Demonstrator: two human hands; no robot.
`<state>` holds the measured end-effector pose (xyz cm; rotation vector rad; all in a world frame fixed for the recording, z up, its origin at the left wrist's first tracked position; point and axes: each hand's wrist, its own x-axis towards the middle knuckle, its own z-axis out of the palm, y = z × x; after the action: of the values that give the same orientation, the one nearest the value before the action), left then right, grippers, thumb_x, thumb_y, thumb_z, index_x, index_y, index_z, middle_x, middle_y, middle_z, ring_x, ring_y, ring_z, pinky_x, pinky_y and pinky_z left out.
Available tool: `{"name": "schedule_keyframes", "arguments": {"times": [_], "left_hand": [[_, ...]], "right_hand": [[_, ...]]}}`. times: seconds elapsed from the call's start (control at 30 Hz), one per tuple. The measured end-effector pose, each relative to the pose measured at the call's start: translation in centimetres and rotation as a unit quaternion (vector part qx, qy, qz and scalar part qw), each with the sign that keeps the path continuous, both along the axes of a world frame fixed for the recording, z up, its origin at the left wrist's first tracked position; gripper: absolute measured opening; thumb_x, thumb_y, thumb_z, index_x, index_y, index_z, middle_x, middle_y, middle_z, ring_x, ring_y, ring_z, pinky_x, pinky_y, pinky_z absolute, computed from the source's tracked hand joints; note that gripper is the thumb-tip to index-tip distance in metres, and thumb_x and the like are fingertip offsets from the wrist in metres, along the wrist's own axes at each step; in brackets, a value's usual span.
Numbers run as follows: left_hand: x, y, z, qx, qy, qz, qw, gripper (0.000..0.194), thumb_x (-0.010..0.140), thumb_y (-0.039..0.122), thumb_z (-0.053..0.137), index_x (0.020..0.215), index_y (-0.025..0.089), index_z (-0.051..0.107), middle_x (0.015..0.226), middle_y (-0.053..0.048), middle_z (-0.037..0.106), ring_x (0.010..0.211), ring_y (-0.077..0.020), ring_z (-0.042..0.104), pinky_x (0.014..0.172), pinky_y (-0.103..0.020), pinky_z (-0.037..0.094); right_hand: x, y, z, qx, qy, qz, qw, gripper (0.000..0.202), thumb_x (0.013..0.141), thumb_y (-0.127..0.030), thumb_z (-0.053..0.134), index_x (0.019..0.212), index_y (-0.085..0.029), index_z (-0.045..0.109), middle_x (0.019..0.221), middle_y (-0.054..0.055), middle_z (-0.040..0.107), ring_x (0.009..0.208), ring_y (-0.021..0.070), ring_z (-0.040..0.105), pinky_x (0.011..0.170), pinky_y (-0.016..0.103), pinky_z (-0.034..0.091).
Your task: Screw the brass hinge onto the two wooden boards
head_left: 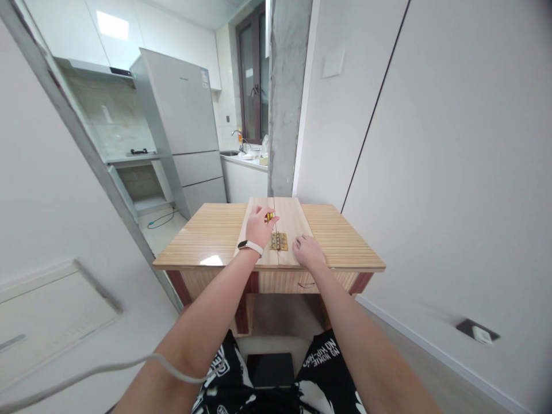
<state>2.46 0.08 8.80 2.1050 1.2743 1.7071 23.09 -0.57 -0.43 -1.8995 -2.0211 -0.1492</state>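
From my remote seat, I have the left hand (259, 227) pinching a small yellow-and-black piece (269, 217) between thumb and fingers, at eleven o'clock from a brass-coloured metal hinge (278, 241). Apart from it, at nearly four o'clock, the right hand (309, 251) rests on wood; I cannot tell whether its curled fingers hold anything. The piece looks light and hard, so I judge a fingertip pinch on its sides suits it. The hinge, over the seam of two pale, smooth wooden boards (294, 218), should be stiff and slick, best taken by its outer edges. The boards, probably rigid, could slide on the glossy, striped wooden table (347, 236); I'd steady their long sides.
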Motion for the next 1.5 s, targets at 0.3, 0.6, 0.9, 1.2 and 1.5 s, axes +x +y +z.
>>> {"name": "schedule_keyframes", "arguments": {"times": [0.3, 0.6, 0.9, 1.2, 1.5], "left_hand": [[0.5, -0.3, 0.1, -0.002, -0.013, 0.025, 1.0, 0.02, 0.087, 0.018, 0.072, 0.106, 0.023, 0.068, 0.103, -0.006, 0.062, 0.085, -0.0176, 0.065, 0.083, -0.033, 0.056], [0.0, 0.9, 0.4, -0.039, -0.038, -0.042, 0.998, 0.018, 0.082, 0.017, 0.076, 0.098, 0.02, 0.068, 0.101, -0.005, 0.067, 0.082, -0.0151, 0.067, 0.072, -0.028, 0.057], [0.1, 1.0, -0.4, -0.058, -0.069, -0.018, 0.996, 0.029, 0.082, 0.02, 0.076, 0.11, 0.02, 0.065, 0.093, -0.004, 0.071, 0.083, -0.016, 0.068, 0.073, -0.029, 0.057], [0.8, 0.8, -0.8, -0.021, -0.057, 0.034, 0.998, 0.022, 0.083, 0.019, 0.075, 0.103, 0.021, 0.066, 0.094, -0.005, 0.07, 0.085, -0.018, 0.068, 0.079, -0.032, 0.056], [0.9, 0.9, -0.5, -0.061, -0.074, -0.051, 0.994, 0.021, 0.083, 0.019, 0.077, 0.103, 0.021, 0.07, 0.092, -0.004, 0.073, 0.084, -0.0162, 0.07, 0.083, -0.033, 0.058]], "right_hand": [[-0.1, 0.0, 0.0, -0.003, 0.002, -0.002, 1.0, 0.037, 0.103, -0.041, 0.039, 0.111, -0.021, 0.069, 0.119, 0.012, 0.064, 0.117, 0.0245, 0.052, 0.102, 0.034, 0.034], [0.0, -0.1, 0.0, -0.002, 0.005, -0.002, 1.0, 0.036, 0.103, -0.041, 0.04, 0.11, -0.022, 0.069, 0.119, 0.012, 0.064, 0.117, 0.0239, 0.052, 0.104, 0.033, 0.033], [0.1, 0.1, -0.1, -0.012, 0.008, 0.0, 1.0, 0.037, 0.103, -0.04, 0.04, 0.116, -0.022, 0.069, 0.122, 0.012, 0.064, 0.121, 0.0242, 0.051, 0.105, 0.034, 0.033], [0.0, 0.1, 0.0, -0.011, 0.007, -0.001, 1.0, 0.036, 0.103, -0.039, 0.04, 0.117, -0.022, 0.069, 0.122, 0.012, 0.064, 0.12, 0.0243, 0.052, 0.105, 0.034, 0.033], [0.0, 0.1, -0.1, -0.003, 0.006, 0.001, 1.0, 0.036, 0.103, -0.041, 0.041, 0.114, -0.021, 0.069, 0.12, 0.012, 0.065, 0.118, 0.0239, 0.053, 0.104, 0.033, 0.034]]}}
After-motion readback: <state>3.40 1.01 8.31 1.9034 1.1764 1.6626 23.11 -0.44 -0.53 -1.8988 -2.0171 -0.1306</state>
